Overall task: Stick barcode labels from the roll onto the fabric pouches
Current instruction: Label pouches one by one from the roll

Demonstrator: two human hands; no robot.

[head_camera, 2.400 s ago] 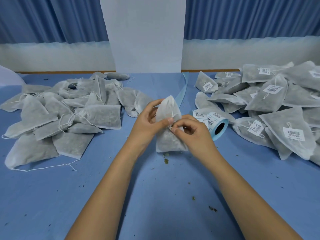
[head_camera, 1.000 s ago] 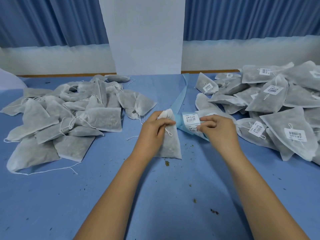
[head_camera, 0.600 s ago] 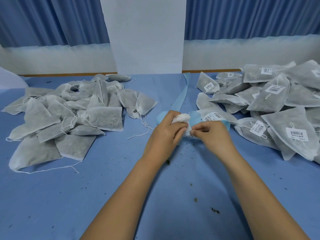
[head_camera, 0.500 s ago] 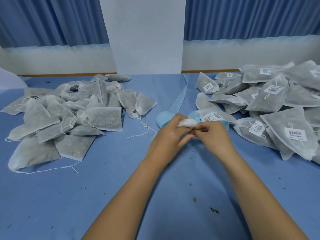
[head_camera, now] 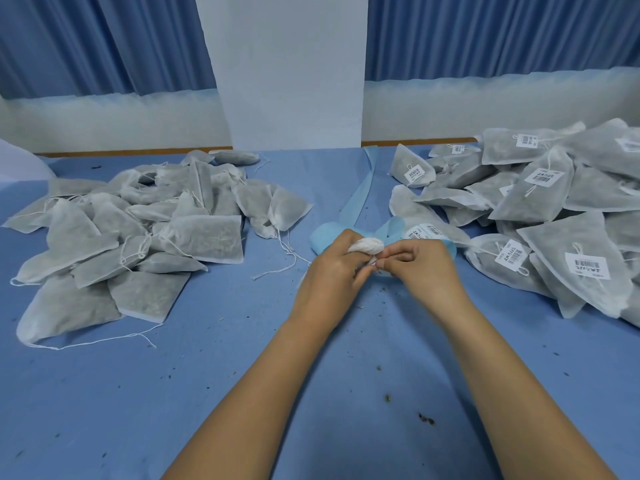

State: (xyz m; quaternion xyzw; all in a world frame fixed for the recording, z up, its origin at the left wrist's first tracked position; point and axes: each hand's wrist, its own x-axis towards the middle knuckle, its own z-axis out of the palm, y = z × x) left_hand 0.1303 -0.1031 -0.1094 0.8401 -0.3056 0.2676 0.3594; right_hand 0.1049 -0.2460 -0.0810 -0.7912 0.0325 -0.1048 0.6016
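Just beyond the middle of the blue worktop both hands meet, knuckle to knuckle. The left hand has its grip clamped round a fabric pouch, of which only the bunched white top shows, poking out above the thumb; the rest is hidden in the palm. The right hand has its fingers curled, its grip pinched together on a small white bit at the pouch's neck — label, cord or fabric, I cannot tell.

Directly behind the hands lies the label roll, touching or nearly touching the right knuckles, with a few printed barcode labels facing up. Its pale blue backing strip loops beside the left hand and trails away toward the far edge.

Toward the left edge sits a heap of unlabelled pouches, grey-filled, with loose white drawstrings straggling onto the cloth. Toward the right edge and the far right corner is a taller heap of labelled pouches, the white barcode stickers plain on several of them — one leans apart from the heap, nearer the backing strip. Dark crumbs speckle the worktop near the forearms. Past the far edge stand blue curtains and a white pillar.
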